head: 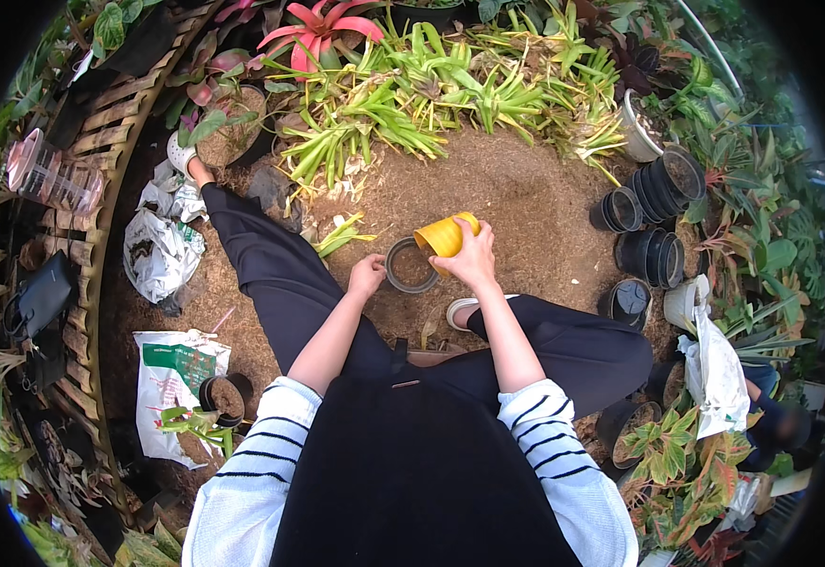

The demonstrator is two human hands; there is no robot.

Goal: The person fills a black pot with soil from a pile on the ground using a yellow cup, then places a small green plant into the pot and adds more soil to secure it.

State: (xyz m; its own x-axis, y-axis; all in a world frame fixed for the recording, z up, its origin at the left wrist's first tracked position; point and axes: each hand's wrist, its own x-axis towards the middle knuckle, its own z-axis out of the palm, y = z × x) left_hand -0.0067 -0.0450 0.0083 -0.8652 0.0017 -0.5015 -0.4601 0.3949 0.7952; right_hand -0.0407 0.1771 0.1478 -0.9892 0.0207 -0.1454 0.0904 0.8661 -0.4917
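Observation:
My right hand (475, 256) grips a yellow ribbed plastic container (444, 236), tilted on its side with its mouth towards the left. The container is over the right edge of a round black plant pot (411, 289) that stands on the ground between my legs. Brown, soil-like material shows inside the pot. At the pot's left rim is my left hand (367, 276), its fingers curled and pinching the edge. Loose brown growing medium (519, 191) covers the ground around the pot. A cut piece of green leaves (341, 235) lies just beyond my left hand.
Uprooted leafy plants (412, 99) are heaped ahead. Stacked black nursery pots (650, 256) stand at the right, near a white plastic bag (721, 375). A slatted wooden bench (111, 135) runs along the left, beside white sacks (161, 248). Another person (774, 418) is partly visible at far right.

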